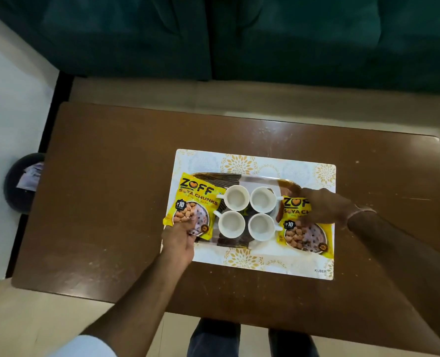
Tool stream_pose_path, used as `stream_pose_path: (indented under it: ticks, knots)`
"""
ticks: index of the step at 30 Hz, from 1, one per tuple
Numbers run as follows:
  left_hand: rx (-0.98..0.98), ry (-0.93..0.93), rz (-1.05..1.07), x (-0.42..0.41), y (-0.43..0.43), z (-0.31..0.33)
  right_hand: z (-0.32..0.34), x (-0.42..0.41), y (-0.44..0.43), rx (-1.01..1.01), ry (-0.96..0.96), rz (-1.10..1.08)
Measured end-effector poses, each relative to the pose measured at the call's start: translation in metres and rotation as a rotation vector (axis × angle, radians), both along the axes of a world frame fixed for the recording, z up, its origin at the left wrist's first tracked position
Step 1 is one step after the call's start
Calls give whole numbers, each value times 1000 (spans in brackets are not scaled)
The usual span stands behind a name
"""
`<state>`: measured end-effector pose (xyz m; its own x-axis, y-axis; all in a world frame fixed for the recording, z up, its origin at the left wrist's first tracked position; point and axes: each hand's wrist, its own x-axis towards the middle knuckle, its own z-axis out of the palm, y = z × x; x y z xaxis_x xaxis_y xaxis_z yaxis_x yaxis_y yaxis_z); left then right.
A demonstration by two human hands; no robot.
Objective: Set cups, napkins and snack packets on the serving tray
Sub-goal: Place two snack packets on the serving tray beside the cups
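Left hand (179,237) at the near corner of the left packet (194,202), fingers curled onto its lower edge, apparently pinching it (the grip itself partly hidden under the knuckles). Right hand (322,208) flat across the top of the right packet (305,234), fingers spread over the printed name; holding or just pressing, impossible to tell. A thin band at that wrist.

Both packets yellow, marked as soya chunks, one at each end of the tray (259,179), each overhanging its edge onto the placemat (265,261). Between them, four white cups (247,212) in a two-by-two block, close together, upright and empty, handles turned outward to left and right. Dark striped patches on the tray beneath and beside the cups, possibly folded napkins, not clear enough to say.

Placemat pale with gold flower prints, lying on a brown table (110,189). Beyond the table, a dark green sofa (239,34). On the floor to the left, a dark round bin (24,182) with paper in it.
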<state>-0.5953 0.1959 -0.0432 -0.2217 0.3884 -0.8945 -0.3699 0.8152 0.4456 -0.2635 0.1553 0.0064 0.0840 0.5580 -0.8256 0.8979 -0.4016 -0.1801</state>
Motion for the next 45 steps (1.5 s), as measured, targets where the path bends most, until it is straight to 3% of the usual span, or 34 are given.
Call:
stream_pose_path:
  ticks: [5,8,11,13,17,20,23,45]
  knots:
    - [0,263,-112,5,-10,-5,-11,-4,-5,83,-78,55]
    - [-21,489,-341,2,-17,3,-15,-4,-11,157,-128,87]
    - [-145,834,-710,-10,-23,12,-15,-4,-13,225,-137,90]
    - [-50,997,-796,-14,-25,17,-13,-6,-13,259,-132,87]
    - [558,835,-1107,-6,-13,22,-9,-13,-11,320,-70,70]
    - [806,632,-1420,7,0,16,-6,-18,-8,327,-58,59]
    - [860,647,-1511,15,6,9,-4,-21,-9,325,-47,52]
    - [836,804,-1425,14,-8,28,-9,-34,-14,335,-67,146]
